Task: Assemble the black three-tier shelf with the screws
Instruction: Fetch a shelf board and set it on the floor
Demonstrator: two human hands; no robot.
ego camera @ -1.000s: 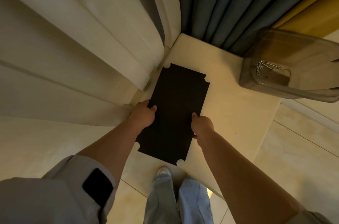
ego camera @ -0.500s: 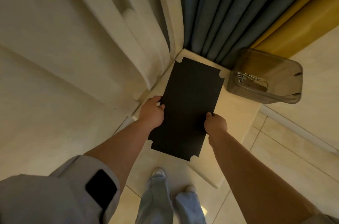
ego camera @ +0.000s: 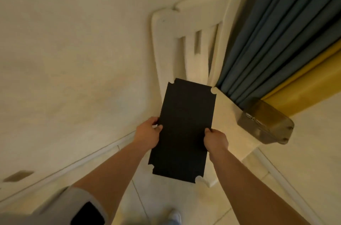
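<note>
1. The left hand [ego camera: 147,133] pinches the left long edge of the black shelf panel [ego camera: 181,130], thumb on top and fingers curled under.
2. The right hand [ego camera: 215,140] has the same grip on the right long edge.
3. The panel, notched at each corner, is held above the pale worktop [ego camera: 230,114], tilted away from the person.
4. A clear box [ego camera: 267,127] holding metal screws [ego camera: 253,118] stands near the panel, to its right, on the worktop, beside blue curtains [ego camera: 276,31].
5. A white chair back [ego camera: 193,27] rises beyond the panel's far end.
</note>
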